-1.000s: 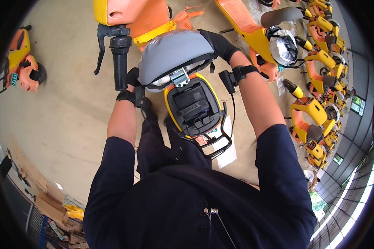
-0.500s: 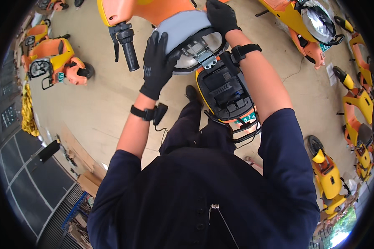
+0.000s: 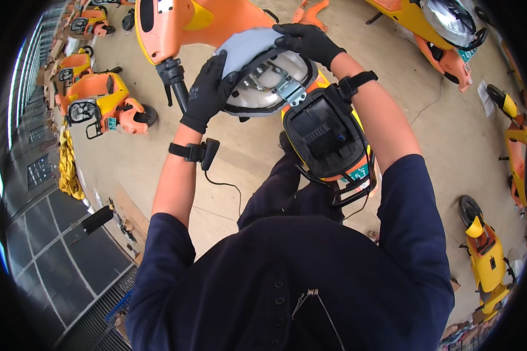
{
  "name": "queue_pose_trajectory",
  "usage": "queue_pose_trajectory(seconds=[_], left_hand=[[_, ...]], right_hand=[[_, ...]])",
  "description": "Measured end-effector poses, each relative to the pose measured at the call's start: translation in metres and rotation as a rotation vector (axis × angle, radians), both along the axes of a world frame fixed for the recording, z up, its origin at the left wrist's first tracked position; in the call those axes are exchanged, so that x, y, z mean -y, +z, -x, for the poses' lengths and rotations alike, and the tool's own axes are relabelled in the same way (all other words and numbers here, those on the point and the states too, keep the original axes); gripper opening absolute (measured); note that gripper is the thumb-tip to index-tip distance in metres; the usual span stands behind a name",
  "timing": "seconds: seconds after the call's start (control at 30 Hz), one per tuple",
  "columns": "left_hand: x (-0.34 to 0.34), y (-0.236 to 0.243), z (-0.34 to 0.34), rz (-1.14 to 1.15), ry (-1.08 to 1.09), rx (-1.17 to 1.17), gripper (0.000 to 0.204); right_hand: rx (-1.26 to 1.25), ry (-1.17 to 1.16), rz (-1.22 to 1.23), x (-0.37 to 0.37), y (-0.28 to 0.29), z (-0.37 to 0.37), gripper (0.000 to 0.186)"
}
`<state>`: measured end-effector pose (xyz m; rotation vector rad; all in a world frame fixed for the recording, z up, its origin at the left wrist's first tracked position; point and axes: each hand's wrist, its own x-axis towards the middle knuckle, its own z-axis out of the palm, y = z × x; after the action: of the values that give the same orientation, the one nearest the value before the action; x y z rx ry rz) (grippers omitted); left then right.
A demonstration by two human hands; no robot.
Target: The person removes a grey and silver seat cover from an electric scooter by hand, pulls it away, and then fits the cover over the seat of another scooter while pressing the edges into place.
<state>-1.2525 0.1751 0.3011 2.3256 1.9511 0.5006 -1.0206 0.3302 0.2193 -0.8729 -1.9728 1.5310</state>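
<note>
Both hands were on it! My left grip [image 3: 208, 90], black-gloved, was part closed around the left edge of the seat [image 3: 249, 50], fingers along the grey cover and thumb by the rim. My right grip [image 3: 310, 44] was bent over the far right edge, fingers reaching across the cover, partly curled and holding it. And there was the seat, tipped up between my hands, its underside facing me, joined on its near right side to a metal hinge [image 3: 291, 90].

Just nearer and to the right, the open compartment [image 3: 325, 126] showed a dark block inside. Far left stood the scooter's orange-and-yellow front body [image 3: 216, 23], and its black handlebar [image 3: 177, 82] came right down beside my left glove, close in. A rear rack [image 3: 357, 193] of bent black tube curved around the near end.

Other scooters [image 3: 105, 96] stood well off to the left, another yellow scooter [image 3: 490, 260] to the near right, all on a smooth beige floor [image 3: 123, 169]. Textures, then: smooth, grey seat cover, slightly creased; pale, glossy underside with a dark border; shiny, flat hinge plate with round holes; matte black plastic lining the rounded compartment.
</note>
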Motion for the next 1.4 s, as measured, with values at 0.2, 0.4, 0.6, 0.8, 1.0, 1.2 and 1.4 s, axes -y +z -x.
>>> queue_pose_trajectory(seconds=[0.2, 0.4, 0.6, 0.8, 1.0, 1.2, 1.4], left_hand=[[-0.048, 0.006, -0.006, 0.182, 0.249, 0.135, 0.048], [-0.080, -0.007, 0.018, 0.306, 0.146, 0.234, 0.046], [-0.094, 0.003, 0.003, 0.566, 0.123, 0.474, 0.032], [-0.099, -0.007, 0.012, 0.477, 0.175, 0.327, 0.027], [-0.096, -0.007, 0.009, 0.435, 0.062, 0.320, 0.029], [-0.085, -0.005, -0.005, 0.358, 0.172, 0.574, 0.046], [-0.089, 0.002, -0.016, 0.192, -0.145, -0.090, 0.058]], right_hand=[[-0.266, -0.046, 0.374, 0.012, -0.007, 0.002, 0.035], [-0.174, -0.219, -0.032, 0.022, -0.031, 0.025, 0.039], [-0.177, -0.215, 0.059, 0.016, -0.046, 0.027, 0.046], [-0.269, -0.270, 0.061, 0.021, -0.043, 0.035, 0.039], [-0.251, -0.308, 0.039, 0.024, -0.043, 0.037, 0.036], [-0.399, -0.449, 0.175, 0.032, -0.037, 0.035, 0.034], [-0.270, -0.484, 0.345, 0.033, -0.026, 0.027, 0.035]])
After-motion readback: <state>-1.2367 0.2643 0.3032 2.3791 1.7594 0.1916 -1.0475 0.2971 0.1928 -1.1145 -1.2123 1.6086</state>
